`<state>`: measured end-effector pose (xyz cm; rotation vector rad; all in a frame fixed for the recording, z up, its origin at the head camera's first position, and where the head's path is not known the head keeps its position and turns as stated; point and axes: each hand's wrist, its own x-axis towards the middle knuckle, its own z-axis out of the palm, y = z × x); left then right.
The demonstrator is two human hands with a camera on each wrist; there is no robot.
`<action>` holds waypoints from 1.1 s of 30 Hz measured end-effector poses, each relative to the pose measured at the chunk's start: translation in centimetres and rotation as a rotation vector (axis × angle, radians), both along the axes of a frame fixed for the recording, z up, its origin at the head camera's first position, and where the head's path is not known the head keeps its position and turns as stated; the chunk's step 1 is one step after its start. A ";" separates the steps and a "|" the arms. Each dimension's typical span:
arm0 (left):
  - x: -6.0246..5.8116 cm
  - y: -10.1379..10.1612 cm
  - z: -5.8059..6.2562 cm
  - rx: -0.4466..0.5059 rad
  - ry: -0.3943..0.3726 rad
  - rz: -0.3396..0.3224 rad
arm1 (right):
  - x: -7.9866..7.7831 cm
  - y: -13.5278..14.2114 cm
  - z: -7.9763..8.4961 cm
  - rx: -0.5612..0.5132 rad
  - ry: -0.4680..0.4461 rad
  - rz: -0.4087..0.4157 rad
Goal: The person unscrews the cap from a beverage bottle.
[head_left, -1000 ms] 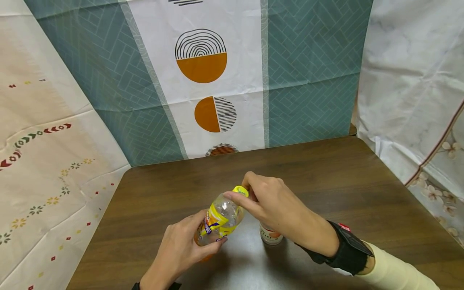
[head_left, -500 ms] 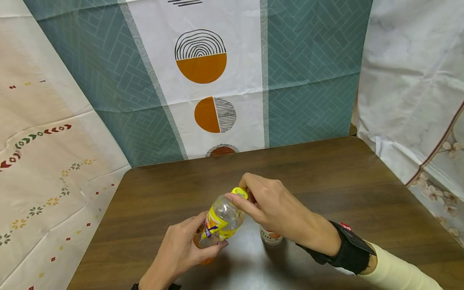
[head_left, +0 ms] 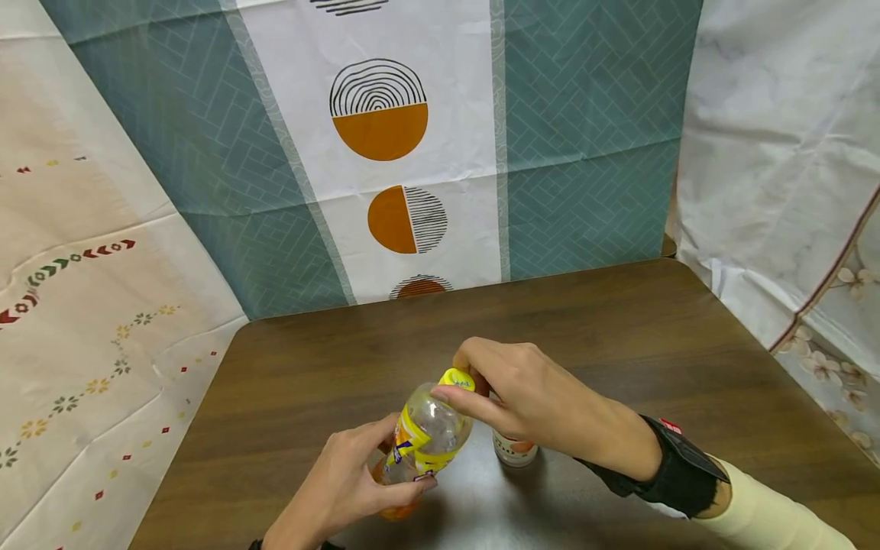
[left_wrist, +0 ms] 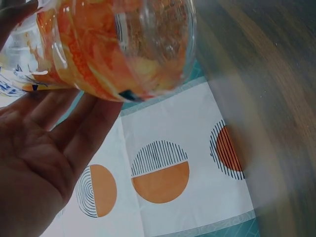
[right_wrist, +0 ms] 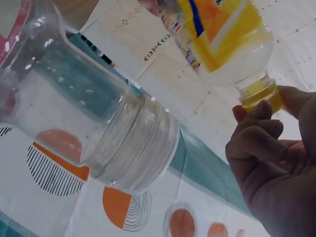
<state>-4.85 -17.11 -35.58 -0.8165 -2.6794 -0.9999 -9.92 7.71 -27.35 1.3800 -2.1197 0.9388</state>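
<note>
Yellow cap [head_left: 457,380] is being pinched by the right hand [head_left: 525,393] — the tilted bottle [head_left: 422,445] is being gripped by the left hand [head_left: 347,475] over the table [head_left: 309,367], another container [head_left: 514,452] being partly hidden nearby.

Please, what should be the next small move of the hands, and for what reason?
Probably the right hand should turn the cap a little, while the left hand steadies the bottle. The right hand pinches the cap, which is on the bottle, and the left grips the body. Which way to turn, I cannot tell.
</note>
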 end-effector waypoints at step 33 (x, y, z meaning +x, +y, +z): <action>-0.2 0.2 -0.4 0.008 0.032 0.078 | -0.2 0.3 0.9 0.038 -0.024 -0.061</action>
